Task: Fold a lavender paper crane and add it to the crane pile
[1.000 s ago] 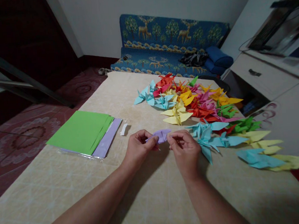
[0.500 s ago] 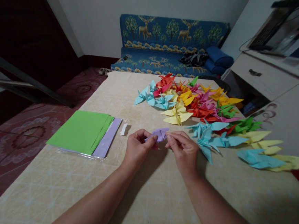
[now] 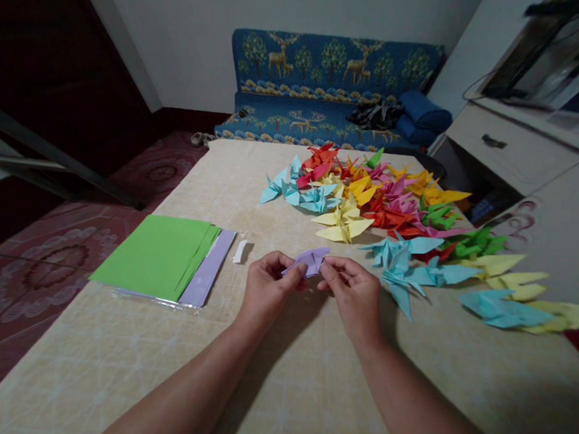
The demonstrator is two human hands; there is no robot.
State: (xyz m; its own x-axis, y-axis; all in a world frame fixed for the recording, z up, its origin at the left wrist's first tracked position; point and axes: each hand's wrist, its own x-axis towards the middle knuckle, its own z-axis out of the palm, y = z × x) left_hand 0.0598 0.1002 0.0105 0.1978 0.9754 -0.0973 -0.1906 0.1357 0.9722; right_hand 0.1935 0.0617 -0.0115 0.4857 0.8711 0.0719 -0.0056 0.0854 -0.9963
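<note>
Pale patterned counter (image 3: 106,378), head view, before blue deer-print sofa (image 3: 280,104). Folded purple paper (image 3: 314,262): raised above counter, between both hands. Left hand (image 3: 268,282): grip closed on left end. Right hand (image 3: 353,295): grip pinching right end. Leftward: green sheets (image 3: 147,255) overlapping purple sheets (image 3: 208,269); white scrap (image 3: 239,252) just beside. Rightward and beyond: paper birds (image 3: 345,231), many, clustered, blue, yellow, red, orange, pink, green.
</note>
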